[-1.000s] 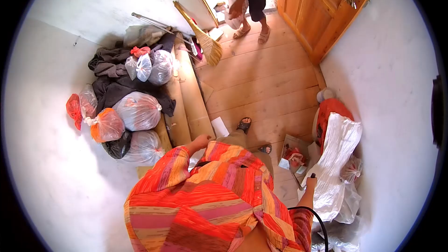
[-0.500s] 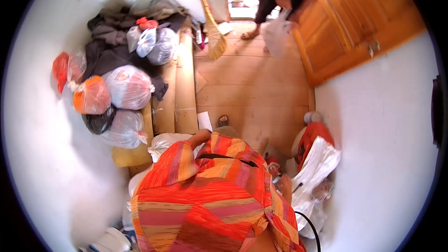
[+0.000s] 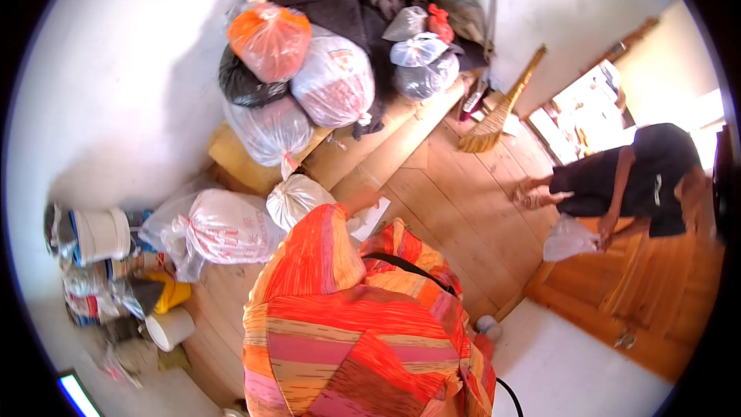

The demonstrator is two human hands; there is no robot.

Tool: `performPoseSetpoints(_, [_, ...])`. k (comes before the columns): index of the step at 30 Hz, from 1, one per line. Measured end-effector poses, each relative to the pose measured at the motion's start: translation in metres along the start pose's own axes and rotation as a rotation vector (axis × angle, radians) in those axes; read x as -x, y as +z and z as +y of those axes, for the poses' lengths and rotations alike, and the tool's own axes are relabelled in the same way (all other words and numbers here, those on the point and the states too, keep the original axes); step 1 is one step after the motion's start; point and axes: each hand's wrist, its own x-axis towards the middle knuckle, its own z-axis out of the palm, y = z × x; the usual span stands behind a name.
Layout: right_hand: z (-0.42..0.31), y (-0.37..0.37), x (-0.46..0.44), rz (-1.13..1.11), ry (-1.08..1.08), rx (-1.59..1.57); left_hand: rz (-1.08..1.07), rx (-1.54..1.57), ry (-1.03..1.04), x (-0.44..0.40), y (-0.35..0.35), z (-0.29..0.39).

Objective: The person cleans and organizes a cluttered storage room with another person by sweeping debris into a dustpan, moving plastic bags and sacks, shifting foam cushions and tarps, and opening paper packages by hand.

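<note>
My left hand (image 3: 366, 200) reaches out past the orange-and-red striped sleeve, its fingers closed on a white sheet of paper or card (image 3: 375, 218). Just left of that hand sits a knotted white plastic bag (image 3: 299, 199). The striped garment (image 3: 340, 340) fills the lower middle and covers most of my body. My right hand is hidden behind it on the right side.
Knotted bags (image 3: 333, 77) and dark cloth lie heaped on flattened cardboard. A straw broom (image 3: 494, 127) leans by the doorway. Another person (image 3: 617, 177) bends there with a plastic bag (image 3: 570, 239), beside a wooden door (image 3: 648, 293). Left are a larger bag (image 3: 228, 228) and buckets (image 3: 170, 330).
My view has turned left, bringing the buckets and larger bag into sight. The paper stays with my left hand. The other person has bent lower with the plastic bag.
</note>
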Motion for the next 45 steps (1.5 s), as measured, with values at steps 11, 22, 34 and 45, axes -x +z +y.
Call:
performPoseSetpoints(11, [-0.18, 0.02, -0.095, -0.362, -0.006, 0.563, 0.76, 0.048, -0.438, 0.106, 0.193, 0.041])
performPoseSetpoints(22, [-0.29, 0.032, -0.181, -0.452, -0.055, 1.095, 0.417, 1.311, -1.26, 0.197, 0.339, 0.358])
performPoseSetpoints(34, [-0.194, 0.198, -0.085, -0.66, -0.165, 1.267, 0.808, 1.713, -1.448, 0.245, 0.411, 0.378])
performPoseSetpoints(45, [0.068, 0.427, 0.029, -0.995, -0.182, 1.636, 1.756, 2.121, -1.46, 0.444, 0.486, 0.303])
